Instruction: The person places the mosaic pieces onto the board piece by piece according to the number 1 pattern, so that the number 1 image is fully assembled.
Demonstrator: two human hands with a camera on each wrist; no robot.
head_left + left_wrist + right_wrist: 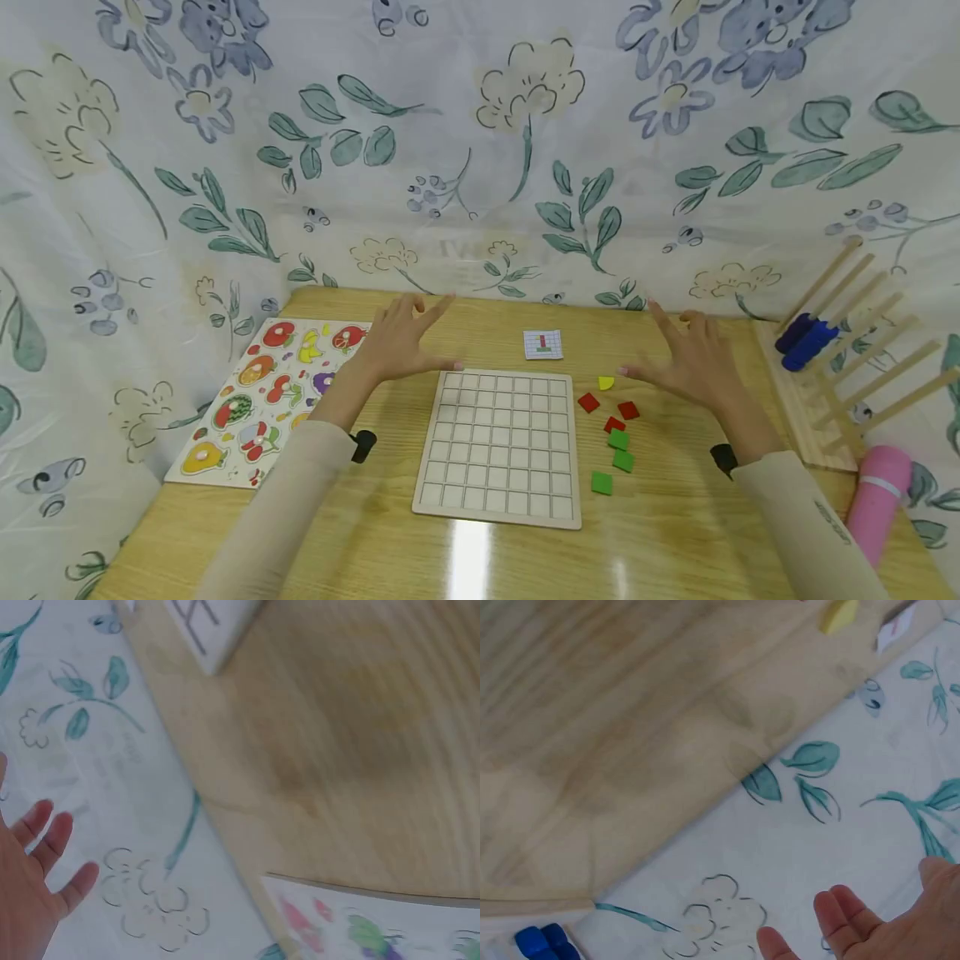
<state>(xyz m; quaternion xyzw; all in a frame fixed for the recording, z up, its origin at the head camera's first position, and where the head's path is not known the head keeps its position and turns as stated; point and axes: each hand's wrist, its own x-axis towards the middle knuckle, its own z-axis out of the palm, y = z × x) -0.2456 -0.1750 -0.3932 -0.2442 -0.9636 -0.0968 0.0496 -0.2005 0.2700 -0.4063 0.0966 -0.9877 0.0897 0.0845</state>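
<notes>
Both hands hover above the table and hold nothing. My left hand (403, 337) is over the far left corner of a white grid board (498, 447), thumb and forefinger spread apart. On the other side, my right hand (688, 358) is held up in a similar pose, right of the loose pieces. Those are a yellow quarter-round piece (606, 383), several red squares (588, 402) and several green squares (602, 482) beside the board. Behind the board lies a small card (542, 344) printed with a grid and a coloured figure. The wrist views show some fingers of each hand apart from any object.
A fruit-picture puzzle board (247, 408) lies at the left. To the right stands a wooden peg rack (806, 400) with blue beads (810, 343) on it, and a pink cylinder (879, 500) nearer the front. A floral cloth (465, 167) hangs behind the table.
</notes>
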